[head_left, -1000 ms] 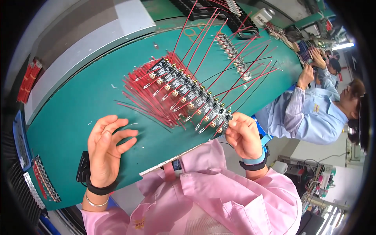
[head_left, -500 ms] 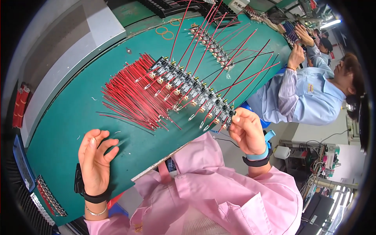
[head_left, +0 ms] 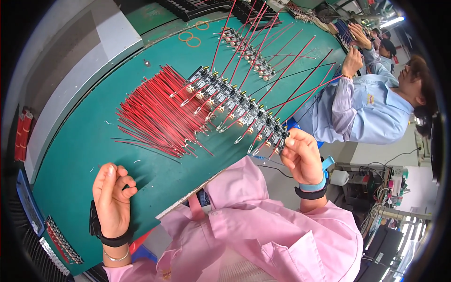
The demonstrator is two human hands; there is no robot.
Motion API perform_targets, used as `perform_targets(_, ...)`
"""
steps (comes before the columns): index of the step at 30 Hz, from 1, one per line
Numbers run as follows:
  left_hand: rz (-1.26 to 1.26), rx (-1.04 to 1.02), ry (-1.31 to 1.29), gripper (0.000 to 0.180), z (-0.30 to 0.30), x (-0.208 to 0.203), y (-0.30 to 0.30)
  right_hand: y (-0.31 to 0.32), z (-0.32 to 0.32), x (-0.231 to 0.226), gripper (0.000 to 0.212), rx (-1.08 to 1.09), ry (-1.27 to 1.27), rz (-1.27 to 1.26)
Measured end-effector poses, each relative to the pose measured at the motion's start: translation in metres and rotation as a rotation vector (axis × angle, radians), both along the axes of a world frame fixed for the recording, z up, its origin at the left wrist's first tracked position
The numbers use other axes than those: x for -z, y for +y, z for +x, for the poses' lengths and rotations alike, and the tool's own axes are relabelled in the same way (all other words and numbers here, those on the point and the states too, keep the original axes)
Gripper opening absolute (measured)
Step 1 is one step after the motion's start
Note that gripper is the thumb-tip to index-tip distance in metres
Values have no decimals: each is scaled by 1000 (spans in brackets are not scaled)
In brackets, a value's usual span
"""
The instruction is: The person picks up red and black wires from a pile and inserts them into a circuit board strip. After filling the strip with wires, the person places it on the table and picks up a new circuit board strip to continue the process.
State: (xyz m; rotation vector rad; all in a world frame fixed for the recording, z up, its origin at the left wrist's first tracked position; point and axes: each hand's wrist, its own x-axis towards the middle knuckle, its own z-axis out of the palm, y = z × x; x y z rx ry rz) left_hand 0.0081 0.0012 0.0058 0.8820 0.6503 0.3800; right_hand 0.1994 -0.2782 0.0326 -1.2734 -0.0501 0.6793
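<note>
- The circuit board strip [head_left: 237,102] is pinched at its near right end between thumb and fingers of the right hand [head_left: 303,156]; its far left end overlaps the red wires [head_left: 155,113] in view.
- The left hand [head_left: 113,197] is half curled at near left, with nothing seen held.
- A grip on the board edge alone is advised, so that attached leads are not bent.
- Twisting would probably be lessened if the unsupported end were steadied.
</note>
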Motion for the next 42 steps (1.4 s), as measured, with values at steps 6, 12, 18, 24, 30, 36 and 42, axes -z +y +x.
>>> perform_targets(6,6,-28,29,14,1,2,1,-15,0,6,10,28,-7,0)
perform_targets(12,44,-89,35,16,4,5,6,-38,4,12,8,104,-25,-24)
perform_targets(18,85,-132,9,16,5,18,20,-70,10,19,6,195,-5,13)
perform_targets(24,137,-198,-17,17,5,27,28,-99,17,25,6,318,-71,-46)
perform_targets(30,173,-238,-23,17,11,27,27,-130,29,31,7,411,-122,-74)
perform_targets(36,188,-300,3,17,3,28,30,-143,50,44,7,500,-141,-85)
perform_targets(42,196,-297,11,17,4,26,27,-151,75,64,6,498,-124,-38)
